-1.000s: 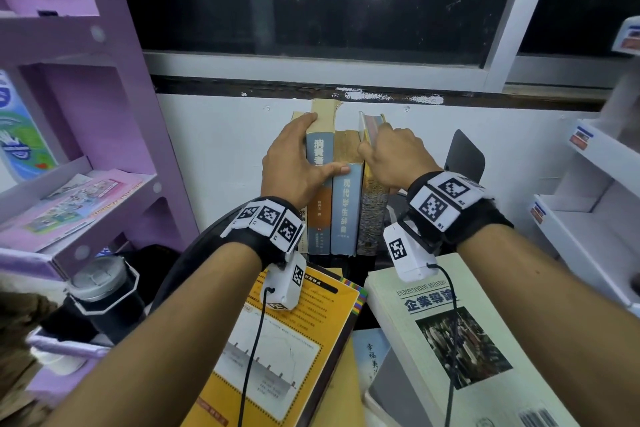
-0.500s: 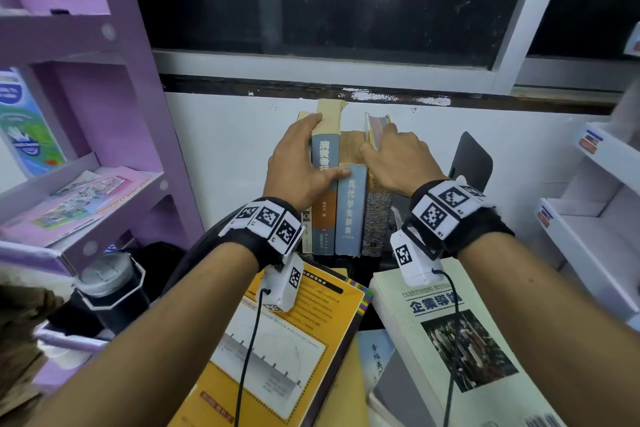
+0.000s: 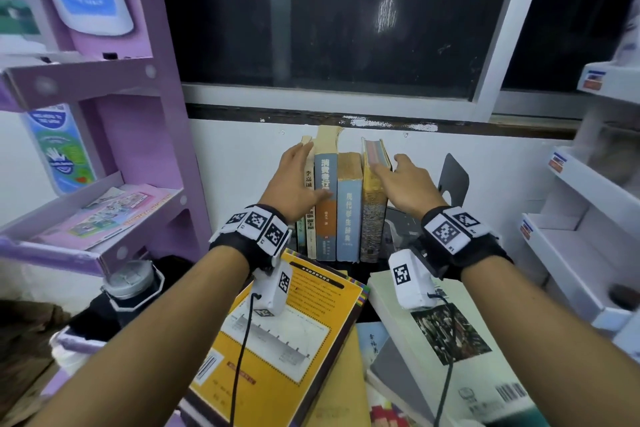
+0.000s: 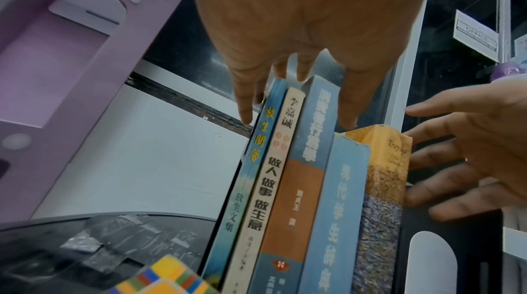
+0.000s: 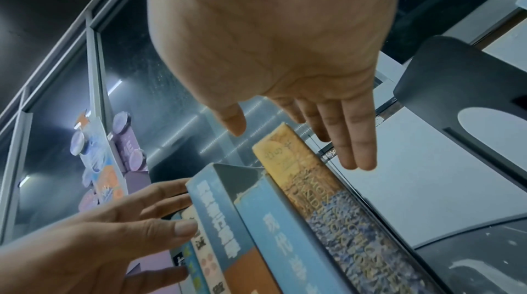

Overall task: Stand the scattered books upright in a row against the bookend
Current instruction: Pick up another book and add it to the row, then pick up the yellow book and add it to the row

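Several books (image 3: 348, 204) stand upright in a row against the white wall, spines facing me. My left hand (image 3: 298, 177) lies with straight fingers against the row's left side, and its thumb rests across the blue-and-orange spine (image 4: 308, 163). My right hand (image 3: 394, 177) is flat, fingers straight, beside the yellow-and-lavender book (image 5: 328, 197) at the row's right end. The black bookend (image 3: 453, 180) stands to the right of that hand, a small gap away from the row. A yellow book (image 3: 294, 333) and a pale green book (image 3: 450, 340) lie flat in front.
A purple shelf unit (image 3: 114, 156) stands at the left and white shelves (image 3: 581, 218) at the right. A grey-lidded flask (image 3: 133, 281) sits low at the left. More flat books (image 3: 374, 343) lie under the front two.
Both hands have uncurled from the tops of the books. The left has slid to the row's left side, and the right has moved to its right end.
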Demonstrator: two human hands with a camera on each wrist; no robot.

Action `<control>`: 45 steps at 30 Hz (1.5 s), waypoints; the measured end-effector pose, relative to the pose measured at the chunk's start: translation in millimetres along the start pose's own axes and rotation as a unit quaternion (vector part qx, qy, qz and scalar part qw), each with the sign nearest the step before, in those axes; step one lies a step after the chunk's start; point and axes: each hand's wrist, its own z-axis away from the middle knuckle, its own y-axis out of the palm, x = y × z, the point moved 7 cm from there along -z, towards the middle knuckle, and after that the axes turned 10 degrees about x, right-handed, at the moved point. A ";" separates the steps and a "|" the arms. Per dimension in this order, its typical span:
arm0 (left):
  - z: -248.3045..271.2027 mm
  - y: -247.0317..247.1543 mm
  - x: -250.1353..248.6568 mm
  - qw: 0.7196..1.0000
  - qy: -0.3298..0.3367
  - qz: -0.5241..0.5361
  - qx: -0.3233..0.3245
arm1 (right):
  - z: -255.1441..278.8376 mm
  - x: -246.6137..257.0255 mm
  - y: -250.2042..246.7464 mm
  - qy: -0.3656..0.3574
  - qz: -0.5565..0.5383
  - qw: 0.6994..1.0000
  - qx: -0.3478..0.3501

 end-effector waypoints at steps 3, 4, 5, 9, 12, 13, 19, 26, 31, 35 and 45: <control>18.3 -3.3 -0.5 1.000 -0.017 0.011 0.022 | 17.0 -2.4 5.7 0.012 0.001 1.000 0.004; 24.6 -4.2 0.7 0.999 -0.030 0.008 0.032 | 22.3 -3.8 8.6 0.016 0.004 1.000 0.010; 29.8 -4.9 3.6 0.998 -0.043 0.007 0.042 | 28.0 -4.3 11.6 0.020 0.008 1.000 0.017; 51.5 -9.0 15.8 0.992 -0.099 0.008 0.079 | 50.6 -1.6 27.5 0.012 0.053 0.997 0.054; 70.9 -4.4 20.1 0.983 -0.128 0.002 0.133 | 64.6 -6.7 47.6 0.041 0.061 0.991 0.109; 76.7 -1.3 22.9 0.979 -0.139 0.004 0.149 | 69.6 -8.3 53.9 0.052 0.060 0.989 0.127; 111.2 9.4 39.5 0.957 -0.179 -0.009 0.227 | 97.0 -17.0 79.1 0.095 0.082 0.976 0.180; 140.2 29.2 56.0 0.912 -0.225 -0.065 0.338 | 113.1 -22.9 93.6 0.122 0.018 0.977 0.175; 147.6 28.3 61.7 0.912 -0.234 -0.076 0.327 | 119.6 -29.5 105.1 0.145 0.018 0.969 0.201; 149.3 25.5 67.4 0.910 -0.252 -0.066 0.322 | 123.3 -33.1 113.0 0.148 0.016 0.966 0.210; 150.8 22.1 62.9 0.919 -0.239 -0.032 0.311 | 116.9 -40.7 117.1 0.149 -0.023 0.973 0.176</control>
